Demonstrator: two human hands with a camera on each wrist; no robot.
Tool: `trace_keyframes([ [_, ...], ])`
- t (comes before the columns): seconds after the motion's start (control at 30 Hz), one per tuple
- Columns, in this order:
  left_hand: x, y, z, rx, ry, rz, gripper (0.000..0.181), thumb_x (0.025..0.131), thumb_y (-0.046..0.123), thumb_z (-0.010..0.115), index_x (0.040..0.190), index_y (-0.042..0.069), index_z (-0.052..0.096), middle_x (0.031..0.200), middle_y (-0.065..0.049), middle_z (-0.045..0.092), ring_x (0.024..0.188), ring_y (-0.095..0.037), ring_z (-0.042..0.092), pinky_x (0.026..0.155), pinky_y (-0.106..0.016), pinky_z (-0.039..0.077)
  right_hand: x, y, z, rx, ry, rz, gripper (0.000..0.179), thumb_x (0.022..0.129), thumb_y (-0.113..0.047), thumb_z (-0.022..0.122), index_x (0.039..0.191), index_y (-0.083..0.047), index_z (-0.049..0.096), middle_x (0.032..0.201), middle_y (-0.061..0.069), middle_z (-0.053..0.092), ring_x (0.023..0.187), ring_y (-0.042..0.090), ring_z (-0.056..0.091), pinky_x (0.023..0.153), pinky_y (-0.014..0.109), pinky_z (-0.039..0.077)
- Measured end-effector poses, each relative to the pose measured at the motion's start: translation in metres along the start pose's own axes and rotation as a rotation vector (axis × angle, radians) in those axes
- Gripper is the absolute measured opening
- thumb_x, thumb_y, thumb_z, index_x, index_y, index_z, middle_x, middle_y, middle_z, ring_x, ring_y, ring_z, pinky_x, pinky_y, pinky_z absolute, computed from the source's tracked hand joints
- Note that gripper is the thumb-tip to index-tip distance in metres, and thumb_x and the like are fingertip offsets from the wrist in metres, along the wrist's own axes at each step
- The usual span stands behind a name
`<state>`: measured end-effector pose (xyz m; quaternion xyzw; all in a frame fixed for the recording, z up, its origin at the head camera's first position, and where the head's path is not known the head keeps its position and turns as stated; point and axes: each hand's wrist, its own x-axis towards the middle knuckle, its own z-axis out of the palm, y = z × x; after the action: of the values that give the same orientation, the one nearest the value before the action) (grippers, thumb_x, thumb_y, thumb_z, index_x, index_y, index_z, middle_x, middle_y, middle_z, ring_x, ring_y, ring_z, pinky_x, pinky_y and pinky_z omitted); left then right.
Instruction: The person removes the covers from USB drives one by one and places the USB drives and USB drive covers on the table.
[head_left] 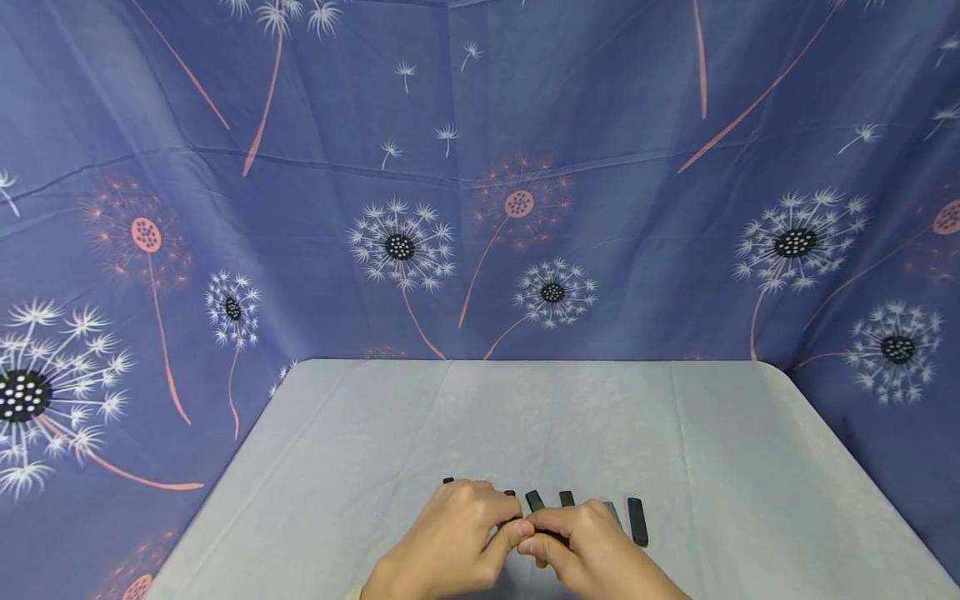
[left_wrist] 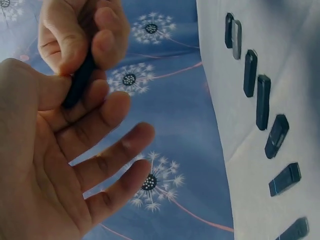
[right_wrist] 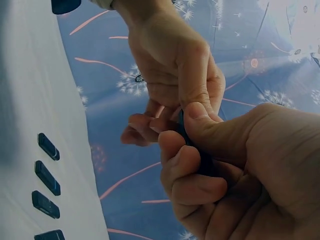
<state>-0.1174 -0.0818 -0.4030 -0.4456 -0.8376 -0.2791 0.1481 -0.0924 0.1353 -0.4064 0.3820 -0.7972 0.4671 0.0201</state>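
Both hands meet over the near part of the table, on one small black stick (left_wrist: 80, 86) shaped like a USB flash drive. My left hand (head_left: 450, 533) pinches one end between thumb and index finger, its other fingers spread loosely in the left wrist view. Curled fingers of my right hand (head_left: 600, 546) grip the other end, thumb on top; in the right wrist view they hide most of the stick (right_wrist: 204, 162). Beyond the hands lies a row of similar sticks, among them a black one (head_left: 637, 522) at the right end and a grey one (left_wrist: 237, 40).
The sticks lie apart at varied angles on a pale cloth-covered table (head_left: 360, 433), some partly behind the hands in the head view. Blue dandelion-print cloth (head_left: 637, 275) hangs behind the table and along both sides.
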Motion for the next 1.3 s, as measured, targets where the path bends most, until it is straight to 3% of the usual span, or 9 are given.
trace_keyframes([
  [0.2,0.001,0.002,0.001,-0.025,-0.001,0.0,0.046,0.107,0.031,0.057,0.062,0.025,0.047,0.057,0.017,0.031,0.055,0.01,0.024,0.05,-0.005,0.022,-0.002,0.001,-0.001,-0.01,-0.001,0.014,0.016,0.103,-0.016,0.062,0.094,-0.019,0.074,0.065,-0.009,0.062,0.057,-0.015,0.042,0.047,0.015,0.044],
  [0.57,0.0,0.005,0.007,-0.261,-0.042,-0.034,0.035,0.109,0.026,0.054,0.076,0.021,0.065,0.061,0.015,0.044,0.061,0.01,0.035,0.06,-0.004,0.033,-0.007,-0.004,-0.007,0.083,0.01,0.034,0.015,0.103,-0.017,0.062,0.103,-0.021,0.076,0.057,-0.005,0.05,0.054,-0.015,0.038,0.045,0.014,0.039],
  [0.83,0.004,0.004,0.008,-0.224,0.02,0.096,0.029,0.107,0.019,0.056,0.08,0.023,0.064,0.062,0.013,0.048,0.06,0.007,0.038,0.065,-0.003,0.035,-0.009,-0.005,-0.01,0.11,0.022,0.038,0.015,0.103,-0.015,0.063,0.104,-0.021,0.077,0.055,-0.002,0.047,0.051,-0.014,0.036,0.042,0.016,0.036],
  [0.97,0.004,0.004,0.008,-0.266,-0.004,0.068,0.026,0.107,0.019,0.055,0.084,0.022,0.067,0.065,0.013,0.051,0.063,0.006,0.04,0.066,-0.005,0.036,-0.009,-0.005,-0.011,0.11,0.025,0.031,0.015,0.102,-0.014,0.063,0.103,-0.021,0.077,0.055,-0.002,0.047,0.052,-0.014,0.036,0.042,0.016,0.035],
  [1.13,0.003,0.007,0.008,-0.345,-0.061,-0.022,0.026,0.109,0.022,0.053,0.087,0.022,0.068,0.069,0.013,0.052,0.067,0.006,0.04,0.065,-0.008,0.038,-0.011,-0.004,-0.01,0.106,0.051,-0.014,0.018,0.102,-0.01,0.063,0.107,-0.021,0.076,0.056,-0.003,0.048,0.053,-0.017,0.035,0.041,0.015,0.035],
  [1.2,0.003,0.007,0.008,-0.348,-0.067,-0.027,0.026,0.109,0.022,0.052,0.087,0.022,0.067,0.07,0.013,0.051,0.067,0.006,0.04,0.065,-0.009,0.038,-0.012,-0.004,-0.009,0.095,0.067,-0.041,0.02,0.102,-0.008,0.063,0.109,-0.021,0.076,0.056,-0.005,0.048,0.053,-0.017,0.034,0.041,0.014,0.035],
  [1.3,0.004,0.007,0.009,-0.28,-0.031,0.033,0.025,0.108,0.021,0.053,0.087,0.022,0.065,0.068,0.013,0.048,0.067,0.006,0.04,0.067,-0.007,0.037,-0.012,-0.003,-0.008,0.078,0.072,-0.043,0.02,0.102,-0.009,0.063,0.109,-0.023,0.075,0.057,-0.006,0.047,0.054,-0.017,0.034,0.042,0.014,0.035],
])
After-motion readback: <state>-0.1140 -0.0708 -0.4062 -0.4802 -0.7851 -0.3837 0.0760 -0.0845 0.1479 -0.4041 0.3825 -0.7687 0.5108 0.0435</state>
